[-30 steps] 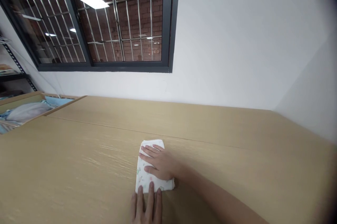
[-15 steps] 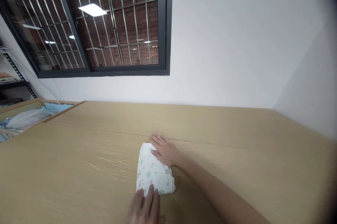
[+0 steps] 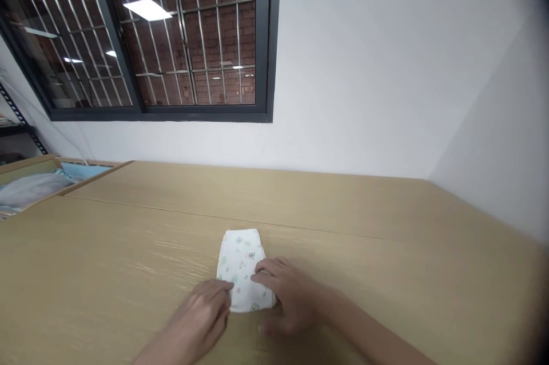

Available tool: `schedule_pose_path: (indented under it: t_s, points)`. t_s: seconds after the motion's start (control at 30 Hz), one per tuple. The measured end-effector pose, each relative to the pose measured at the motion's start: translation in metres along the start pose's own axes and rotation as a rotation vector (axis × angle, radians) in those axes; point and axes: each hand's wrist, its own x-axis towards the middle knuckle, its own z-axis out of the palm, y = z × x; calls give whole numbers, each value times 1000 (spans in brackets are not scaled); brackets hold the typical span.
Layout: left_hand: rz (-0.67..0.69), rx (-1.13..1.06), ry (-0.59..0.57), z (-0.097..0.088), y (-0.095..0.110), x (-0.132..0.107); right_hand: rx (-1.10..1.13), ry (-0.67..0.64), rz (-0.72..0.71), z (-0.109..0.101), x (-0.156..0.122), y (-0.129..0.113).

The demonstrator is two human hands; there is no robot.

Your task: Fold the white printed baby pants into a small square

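Observation:
A small folded white cloth (image 3: 241,259) with tiny green and pink prints lies flat on the light wooden table (image 3: 386,273). My left hand (image 3: 205,312) comes in from the lower left. Its fingers are curled together and their tips pinch the cloth's near left edge. On the other side my right hand (image 3: 292,298) lies at the near right corner, with fingers bent over the top of the cloth and the thumb low beside it. The far half of the cloth is uncovered.
A wooden tray (image 3: 92,175) at the far left holds light blue and white fabric (image 3: 30,189). A barred dark-framed window (image 3: 171,39) and a white wall (image 3: 386,67) stand behind the table. A seam (image 3: 343,231) runs across the tabletop.
My right hand slid from the cloth's far end back to its near right corner. My left hand moved in from below to the near left edge. The cloth now lies straighter.

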Motion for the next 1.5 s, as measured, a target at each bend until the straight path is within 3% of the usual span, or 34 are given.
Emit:
schedule_pose_path:
  t_s: [0.1,0.2,0.5,0.7,0.93,1.03,1.1,1.17,1.27,1.4,1.5]
  points:
    - [-123,-151,-50,-11,1,8,50,-56,-20,2,-6,1]
    - [-241,-329,-64,-22,-6,16,109,-13,23,-1,0,1]
    - [-318,-531,-93,-26,-50,40,453,181,285,-6,32,16]
    - [-425,-343,64,-17,-69,75,400,316,461,1,59,33]
    - [-501,-142,78,-2,-74,93,329,415,572,25,79,60]
    - [-533,-84,90,0,-71,93,205,417,624,28,78,59]
    - [-551,-40,150,-1,-65,93,20,465,583,27,76,50]
    - [-538,0,248,1,-55,93,-167,502,440,26,75,39]
    - [-395,-26,370,14,-38,94,-282,429,198,28,77,23]
    - [-177,-115,279,44,-26,93,-307,243,45,44,84,22]
    - [-203,-68,189,58,-28,91,-308,185,37,56,86,31]
